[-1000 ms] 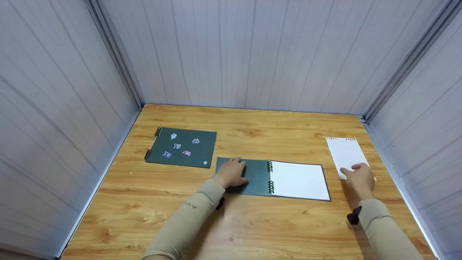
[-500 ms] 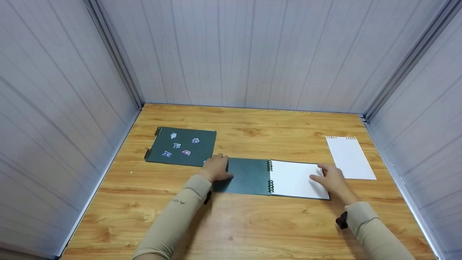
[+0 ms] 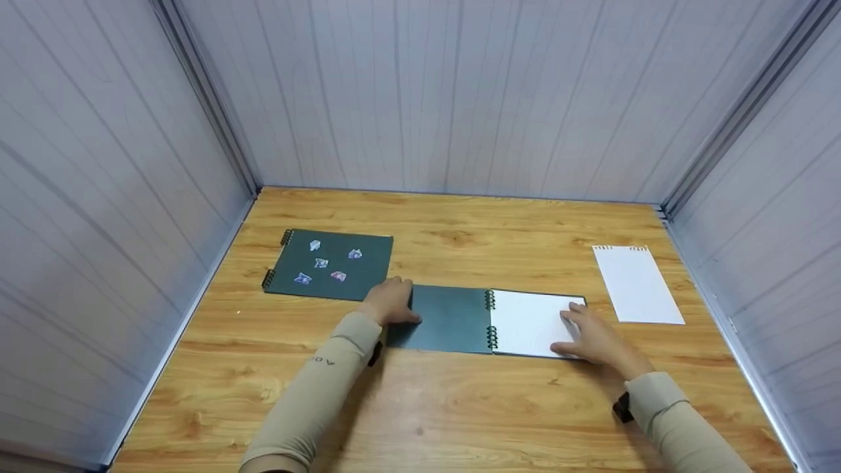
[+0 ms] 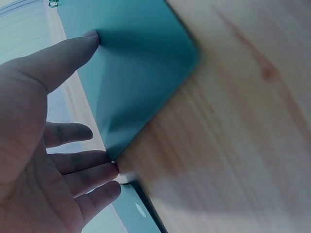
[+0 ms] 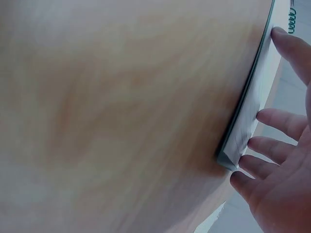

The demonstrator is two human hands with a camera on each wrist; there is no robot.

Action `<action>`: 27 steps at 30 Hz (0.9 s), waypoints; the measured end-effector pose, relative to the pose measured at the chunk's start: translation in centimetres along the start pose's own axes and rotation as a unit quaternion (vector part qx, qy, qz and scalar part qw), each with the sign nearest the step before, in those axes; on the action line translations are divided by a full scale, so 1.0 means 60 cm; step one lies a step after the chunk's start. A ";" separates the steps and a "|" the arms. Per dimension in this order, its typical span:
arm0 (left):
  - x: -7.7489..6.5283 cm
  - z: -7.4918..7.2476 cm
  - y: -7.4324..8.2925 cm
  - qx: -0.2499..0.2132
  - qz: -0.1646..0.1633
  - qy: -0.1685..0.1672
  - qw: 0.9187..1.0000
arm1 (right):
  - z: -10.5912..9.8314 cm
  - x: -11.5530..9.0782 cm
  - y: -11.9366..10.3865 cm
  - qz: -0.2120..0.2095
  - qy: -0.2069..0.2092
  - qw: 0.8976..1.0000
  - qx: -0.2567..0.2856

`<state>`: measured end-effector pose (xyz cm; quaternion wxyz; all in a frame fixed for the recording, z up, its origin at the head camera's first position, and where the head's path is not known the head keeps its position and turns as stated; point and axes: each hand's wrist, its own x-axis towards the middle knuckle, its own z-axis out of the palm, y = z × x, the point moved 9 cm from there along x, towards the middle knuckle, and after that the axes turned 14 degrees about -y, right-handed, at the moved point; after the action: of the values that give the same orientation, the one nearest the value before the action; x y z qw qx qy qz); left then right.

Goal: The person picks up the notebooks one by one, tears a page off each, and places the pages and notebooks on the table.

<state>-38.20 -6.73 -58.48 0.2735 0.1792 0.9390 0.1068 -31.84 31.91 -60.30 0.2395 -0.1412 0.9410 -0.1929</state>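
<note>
An open spiral notebook lies flat on the table, its dark green cover (image 3: 453, 318) to the left of the rings and a white page (image 3: 525, 318) to the right. My left hand (image 3: 391, 302) is at the cover's outer edge; in the left wrist view its thumb touches the green surface (image 4: 141, 53) and the fingers reach past the edge. On the page's outer side my right hand (image 3: 588, 338) rests with spread fingers. The right wrist view shows those fingertips (image 5: 265, 116) along the page edge. Neither hand grips anything.
A second green spiral notebook (image 3: 328, 266) with several small stickers lies at the back left, partly behind my left hand. One loose white sheet (image 3: 637, 286) with torn ring holes is at the right. Pale panel walls (image 3: 420, 98) enclose the wooden table (image 3: 420, 407).
My right hand left the loose sheet and moved left onto the notebook page. My left hand slid left from the green cover's middle to its outer edge.
</note>
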 end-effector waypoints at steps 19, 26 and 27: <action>-0.008 -0.040 -0.035 -0.254 0.044 0.094 0.962 | 0.003 -0.001 0.002 0.005 0.000 1.000 0.009; -0.021 -0.035 -0.058 -0.410 0.065 0.084 0.906 | 0.006 0.002 0.001 0.020 -0.010 0.999 0.023; -0.024 -0.033 -0.060 -0.433 0.067 0.080 0.895 | 0.006 0.003 0.000 0.021 -0.010 0.999 0.025</action>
<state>-39.15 -10.77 -57.24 0.2399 0.0968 0.8045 0.5347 -31.80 31.77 -60.67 0.2558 -0.1177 0.9363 -0.2098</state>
